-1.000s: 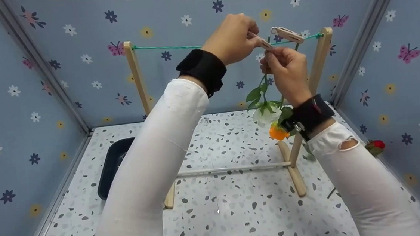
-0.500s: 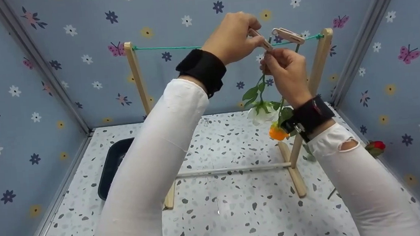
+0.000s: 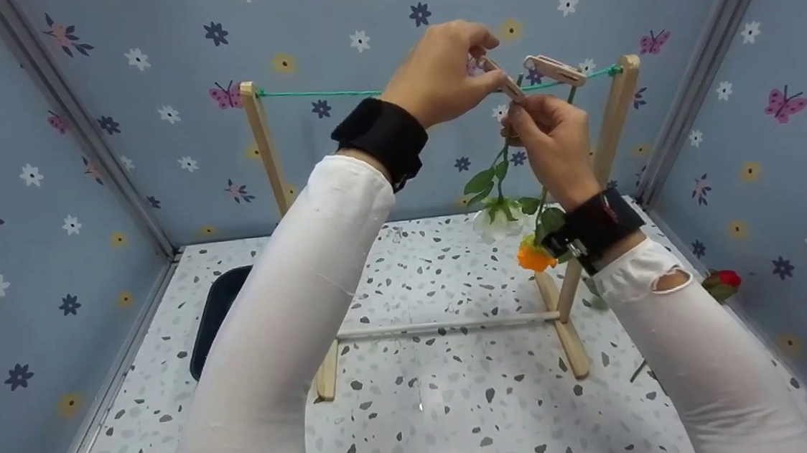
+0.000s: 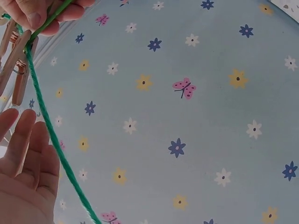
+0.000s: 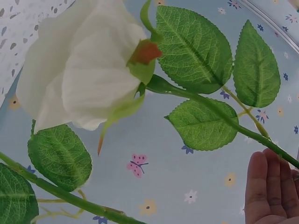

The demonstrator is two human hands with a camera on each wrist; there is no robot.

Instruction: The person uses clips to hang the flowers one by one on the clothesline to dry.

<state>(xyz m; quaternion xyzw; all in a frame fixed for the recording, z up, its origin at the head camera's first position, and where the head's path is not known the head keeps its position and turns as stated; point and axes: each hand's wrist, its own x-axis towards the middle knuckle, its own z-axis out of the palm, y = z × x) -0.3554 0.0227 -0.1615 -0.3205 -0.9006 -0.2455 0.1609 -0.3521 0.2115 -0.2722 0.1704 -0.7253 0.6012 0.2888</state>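
Note:
My right hand (image 3: 556, 139) pinches the upper stem of an upside-down white rose (image 3: 498, 222), just below the green line (image 3: 321, 92). That rose fills the upper left of the right wrist view, its stem running down to the fingers (image 5: 275, 186). A wooden clothespin (image 3: 510, 85) grips the line where the stem crosses it. Around its handle end my left hand (image 3: 445, 72) has loosened, and the left wrist view shows the fingers (image 4: 21, 135) apart from the clothespin. Farther right, a second clothespin (image 3: 554, 69) holds an orange flower (image 3: 535, 254), hanging head down beside the white rose.
A wooden frame with a right post (image 3: 614, 113) and a left post (image 3: 264, 147) carries the line. The dark tray (image 3: 215, 310) is partly hidden by the left sleeve. A red rose (image 3: 725, 280) lies at the right, behind the right sleeve. Patterned walls surround the speckled table (image 3: 461, 409).
The left fingers have spread away from the clothespin's handles, and the left wrist has shifted slightly left. The white rose has swung a little left. The right hand keeps its pinch.

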